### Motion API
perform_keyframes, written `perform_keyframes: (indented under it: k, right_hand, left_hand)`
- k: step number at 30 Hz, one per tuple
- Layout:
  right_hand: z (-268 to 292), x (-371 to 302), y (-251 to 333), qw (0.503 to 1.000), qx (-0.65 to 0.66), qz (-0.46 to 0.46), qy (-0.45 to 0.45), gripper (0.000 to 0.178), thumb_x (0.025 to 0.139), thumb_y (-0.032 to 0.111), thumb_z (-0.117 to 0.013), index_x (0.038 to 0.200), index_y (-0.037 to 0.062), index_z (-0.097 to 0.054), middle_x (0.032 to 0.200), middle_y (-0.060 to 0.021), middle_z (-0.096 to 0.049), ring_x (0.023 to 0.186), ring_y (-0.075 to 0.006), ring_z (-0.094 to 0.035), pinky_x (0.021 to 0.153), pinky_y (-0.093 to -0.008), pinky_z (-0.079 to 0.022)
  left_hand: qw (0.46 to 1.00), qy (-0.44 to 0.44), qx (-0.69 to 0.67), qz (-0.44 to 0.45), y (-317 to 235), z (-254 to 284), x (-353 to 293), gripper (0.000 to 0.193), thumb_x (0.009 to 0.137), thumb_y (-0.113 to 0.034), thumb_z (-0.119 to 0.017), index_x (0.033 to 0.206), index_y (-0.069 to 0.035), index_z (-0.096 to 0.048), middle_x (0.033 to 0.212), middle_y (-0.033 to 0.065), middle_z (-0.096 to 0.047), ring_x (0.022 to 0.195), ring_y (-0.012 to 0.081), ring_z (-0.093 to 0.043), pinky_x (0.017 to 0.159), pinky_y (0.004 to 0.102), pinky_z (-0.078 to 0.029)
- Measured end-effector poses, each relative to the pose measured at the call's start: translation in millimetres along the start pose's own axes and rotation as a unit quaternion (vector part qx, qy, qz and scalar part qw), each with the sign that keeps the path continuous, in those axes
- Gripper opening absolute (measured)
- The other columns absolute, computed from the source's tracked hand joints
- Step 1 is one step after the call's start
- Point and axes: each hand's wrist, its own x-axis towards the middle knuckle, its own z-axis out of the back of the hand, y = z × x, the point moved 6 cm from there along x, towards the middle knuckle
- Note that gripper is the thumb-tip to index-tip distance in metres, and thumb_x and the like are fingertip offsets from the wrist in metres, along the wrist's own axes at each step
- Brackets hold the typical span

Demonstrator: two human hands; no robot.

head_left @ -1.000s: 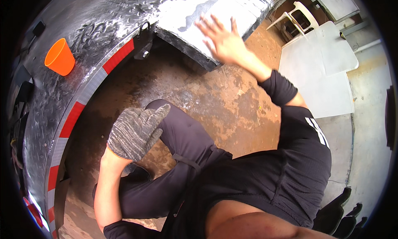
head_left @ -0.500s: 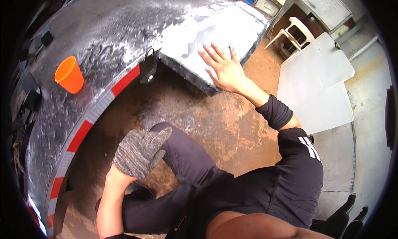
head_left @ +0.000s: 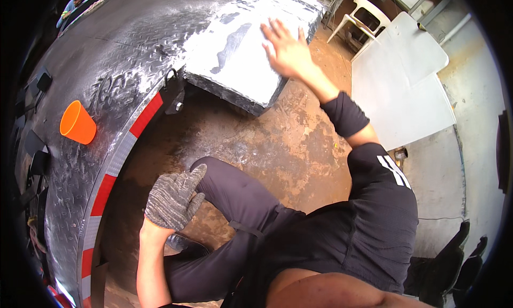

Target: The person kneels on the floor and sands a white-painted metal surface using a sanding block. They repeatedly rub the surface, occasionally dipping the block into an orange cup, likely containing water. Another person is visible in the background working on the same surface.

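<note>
My bare right hand (head_left: 290,54) reaches out over the near right part of a dark-edged slab (head_left: 235,97) with a white, glaring top and a grey streak. Its fingers are spread and hold nothing; whether the palm presses on the top is hard to tell. My left hand (head_left: 173,200) wears a grey knitted glove and hangs beside my bent knee (head_left: 224,180), with fingers stretched out and nothing in it. The slab's left side meets a black textured metal platform (head_left: 123,46), wet or powdery with white near the corner.
An orange plastic cup (head_left: 78,122) stands on the platform, whose curved edge carries a red and silver reflective strip (head_left: 102,195). White panels (head_left: 398,89) lean at the right, near a white plastic chair (head_left: 368,14). A person (head_left: 75,3) shows at the far upper left.
My right hand has moved farther away along the slab, its fingers still spread. My gloved left hand stays beside the knee. The whole view has shifted slightly.
</note>
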Motion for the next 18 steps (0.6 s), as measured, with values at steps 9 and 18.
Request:
perform_keyframes:
  k: [9,18]
  right_hand:
    - [-3.2,-55.1,48.1,0.994,0.048,0.097,0.030,0.060,0.104,0.040,-0.034,0.157,0.0139,-0.023,0.163,-0.0123,-0.022,0.151,-0.0250,-0.023,0.121,-0.0594,-0.013]
    - [-8.5,-48.3,36.8,0.998,0.045,-0.016,-0.048,0.062,0.102,0.040,-0.039,0.154,0.0083,-0.031,0.160,-0.0193,-0.029,0.150,-0.0291,-0.025,0.120,-0.0604,-0.013]
  left_hand:
    - [0.999,0.032,-0.028,-0.005,-8.5,-7.9,-1.7,0.062,0.077,-0.018,-0.076,0.135,-0.006,-0.056,0.097,0.0138,-0.064,0.088,0.0339,-0.060,0.083,0.0441,-0.046]
    - [0.996,0.080,-0.026,0.009,-8.9,-19.0,-1.3,0.062,0.078,-0.022,-0.077,0.135,-0.006,-0.056,0.103,0.0146,-0.066,0.093,0.0351,-0.061,0.086,0.0442,-0.048]
